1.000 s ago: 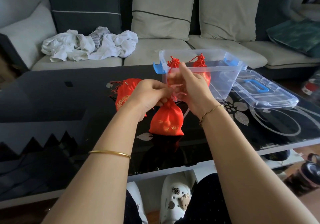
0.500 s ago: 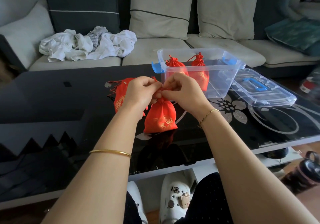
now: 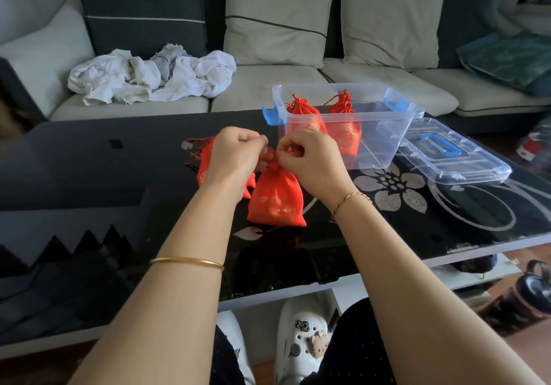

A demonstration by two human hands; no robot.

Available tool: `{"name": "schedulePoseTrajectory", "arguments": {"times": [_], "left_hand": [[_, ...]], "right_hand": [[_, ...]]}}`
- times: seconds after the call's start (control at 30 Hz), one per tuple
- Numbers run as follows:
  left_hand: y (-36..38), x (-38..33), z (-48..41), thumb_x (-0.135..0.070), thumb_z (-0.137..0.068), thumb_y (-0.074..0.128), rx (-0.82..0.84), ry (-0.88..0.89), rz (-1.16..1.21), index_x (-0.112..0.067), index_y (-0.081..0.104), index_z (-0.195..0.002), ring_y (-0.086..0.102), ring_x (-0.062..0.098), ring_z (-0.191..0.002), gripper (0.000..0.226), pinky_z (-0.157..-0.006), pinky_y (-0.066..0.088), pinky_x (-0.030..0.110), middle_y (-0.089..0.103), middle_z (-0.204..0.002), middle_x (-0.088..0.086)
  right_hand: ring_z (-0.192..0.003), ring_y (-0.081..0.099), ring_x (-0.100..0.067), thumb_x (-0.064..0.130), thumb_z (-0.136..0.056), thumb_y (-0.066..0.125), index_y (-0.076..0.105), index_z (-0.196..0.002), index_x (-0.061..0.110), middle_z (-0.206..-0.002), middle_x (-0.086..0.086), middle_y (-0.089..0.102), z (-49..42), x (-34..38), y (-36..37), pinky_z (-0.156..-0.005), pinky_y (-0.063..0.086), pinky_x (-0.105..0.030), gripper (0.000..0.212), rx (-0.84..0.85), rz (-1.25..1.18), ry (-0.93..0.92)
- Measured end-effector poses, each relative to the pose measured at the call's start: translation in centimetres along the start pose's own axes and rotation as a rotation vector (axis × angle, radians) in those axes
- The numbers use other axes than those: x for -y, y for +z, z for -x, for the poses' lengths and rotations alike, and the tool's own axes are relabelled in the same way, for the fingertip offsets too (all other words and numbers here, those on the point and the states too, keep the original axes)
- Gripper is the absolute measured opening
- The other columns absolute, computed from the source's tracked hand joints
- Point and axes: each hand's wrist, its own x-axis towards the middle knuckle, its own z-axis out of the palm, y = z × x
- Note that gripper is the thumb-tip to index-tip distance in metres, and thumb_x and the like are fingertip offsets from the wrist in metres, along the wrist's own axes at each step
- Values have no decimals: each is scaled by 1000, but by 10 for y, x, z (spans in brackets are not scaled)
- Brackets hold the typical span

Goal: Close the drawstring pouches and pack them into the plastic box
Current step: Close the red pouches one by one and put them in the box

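Left hand and right hand both have their fingers curled tight, pinching the gathered neck of a red drawstring pouch that stands on the black glass table, near the clear plastic box holding two closed pouches

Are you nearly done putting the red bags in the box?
Partly. Two tied bags stand in the box. The left hand and right hand pinch the neck of a third bag on the table. At least another bag waits behind, and the lid is off.
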Motion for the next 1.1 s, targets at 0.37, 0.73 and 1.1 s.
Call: {"name": "schedulePoseTrajectory", "arguments": {"times": [0.37,0.73,1.1], "left_hand": [[8,0,9,-17,-78,73,24,511,-583,-21,72,-89,56,21,-96,11,-86,49,32,48,-100,1],[4,2,5,-17,-89,61,13,533,-689,-12,64,-86,55,13,-79,7,-60,37,14,56,-91,-1],[6,2,5,-13,-96,45,134,226,-453,-4,59,-95,61,18,-85,17,-80,51,36,63,-90,5]], "right_hand": [[-45,37,-9,9,-83,63,56,-64,7,-57,-4,45,-2,-12,-9,-45,32,-19,20,48,-731,608],[-50,44,-4,7,-87,62,64,-75,9,-63,-2,53,-1,-19,-18,-52,38,-17,13,153,-737,530],[-92,61,-12,25,-90,58,49,-126,16,-111,2,59,13,-30,-14,-74,54,-27,38,125,-456,528]]}}
